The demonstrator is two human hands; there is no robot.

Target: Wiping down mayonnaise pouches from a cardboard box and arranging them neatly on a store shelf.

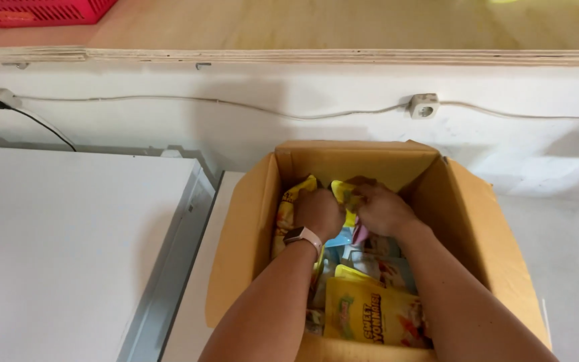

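Fingers of the left hand (317, 213) and right hand (380, 209) are curled shut on a yellow snack packet (344, 194), likely light, crinkly and slippery, deep inside the cardboard box (249, 228), best gripped at its edges.

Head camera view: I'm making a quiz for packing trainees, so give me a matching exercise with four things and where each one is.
Things:
1. cardboard box
2. red crate
3. wall socket
4. yellow snack pouch

Places:
A. top left corner, on the wooden shelf
B. on the white wall, on the cable
C. open, around both hands
D. inside the box, near edge

Pairs: 1-C, 2-A, 3-B, 4-D
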